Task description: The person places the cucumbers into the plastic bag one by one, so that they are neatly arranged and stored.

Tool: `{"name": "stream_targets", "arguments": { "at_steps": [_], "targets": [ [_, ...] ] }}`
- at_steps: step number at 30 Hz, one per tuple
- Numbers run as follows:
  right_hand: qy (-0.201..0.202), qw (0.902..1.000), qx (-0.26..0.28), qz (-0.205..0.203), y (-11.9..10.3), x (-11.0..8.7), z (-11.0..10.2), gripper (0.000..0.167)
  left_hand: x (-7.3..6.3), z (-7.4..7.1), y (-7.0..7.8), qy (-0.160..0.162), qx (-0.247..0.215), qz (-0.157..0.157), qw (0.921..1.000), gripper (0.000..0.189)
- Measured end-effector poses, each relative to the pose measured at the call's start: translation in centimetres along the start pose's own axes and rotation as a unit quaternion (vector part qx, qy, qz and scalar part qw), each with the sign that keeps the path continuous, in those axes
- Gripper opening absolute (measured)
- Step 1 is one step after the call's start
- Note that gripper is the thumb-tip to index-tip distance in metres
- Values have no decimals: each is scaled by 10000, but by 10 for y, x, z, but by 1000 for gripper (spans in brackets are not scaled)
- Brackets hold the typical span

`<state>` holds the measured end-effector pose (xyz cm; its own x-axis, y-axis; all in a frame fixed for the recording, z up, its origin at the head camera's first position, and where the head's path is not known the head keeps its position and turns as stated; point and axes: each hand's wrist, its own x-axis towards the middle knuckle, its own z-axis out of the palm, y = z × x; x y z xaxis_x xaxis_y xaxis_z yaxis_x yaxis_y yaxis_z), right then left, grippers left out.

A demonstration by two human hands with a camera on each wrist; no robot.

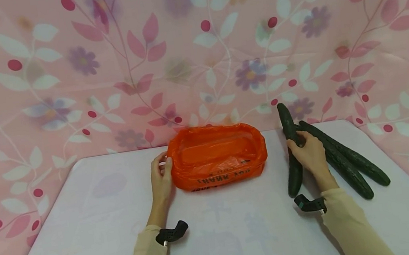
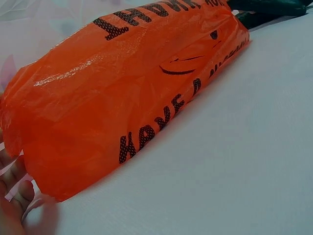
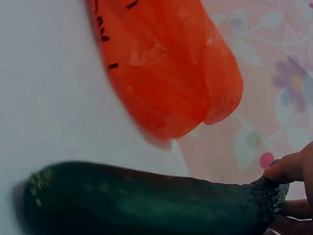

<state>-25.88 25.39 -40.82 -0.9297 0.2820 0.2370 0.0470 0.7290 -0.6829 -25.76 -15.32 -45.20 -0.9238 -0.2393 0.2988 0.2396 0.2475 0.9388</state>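
Note:
An orange plastic bag [image 1: 220,177] with black lettering stands with its mouth spread wide at the table's far edge. My left hand [image 1: 161,177] holds its left side, thumb nearer me; the bag hides some fingertips in the left wrist view. To the bag's right, my right hand [image 1: 310,152] grips a dark green cucumber [image 1: 295,178]. In the right wrist view, thumb and fingers pinch the narrow wrinkled end of this cucumber [image 3: 146,200]. A green length [image 1: 285,116] also rises beyond that hand; I cannot tell whether it is the same cucumber.
Two more cucumbers, an inner one [image 1: 346,173] and an outer one [image 1: 367,165], lie slanted side by side to the right of my right forearm. A white cloth [image 1: 220,238] covers the table. Pink floral fabric [image 1: 195,59] hangs behind it.

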Motion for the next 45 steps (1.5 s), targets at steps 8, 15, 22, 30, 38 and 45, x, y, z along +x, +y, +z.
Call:
{"name": "stream_targets", "arguments": {
  "at_steps": [8, 15, 22, 30, 38, 45],
  "targets": [
    [28, 9990, 438, 19, -14, -2, -8, 57, -6, -3, 11, 103, 263, 6, 9996, 39],
    [201, 9953, 948, 9, -32, -5, -10, 53, -12, -15, 26, 17, 438, -110, 9990, 40],
    [752, 9826, 1672, -296, -47, -2, -23, 48, -4, -10, 15, 80, 377, 63, 9992, 37],
    [920, 9753, 1991, -246, -56, 2, -29, 47, 4, 0, -13, 81, 377, 108, 9992, 38],
    [1069, 9596, 2583, -330, -71, -1, -28, 45, 6, 0, -12, 57, 451, 189, 9988, 38],
    [987, 9475, 3007, -456, -87, 2, -25, 43, 6, 0, -13, 28, 343, 126, 9993, 36]
  ]
}}
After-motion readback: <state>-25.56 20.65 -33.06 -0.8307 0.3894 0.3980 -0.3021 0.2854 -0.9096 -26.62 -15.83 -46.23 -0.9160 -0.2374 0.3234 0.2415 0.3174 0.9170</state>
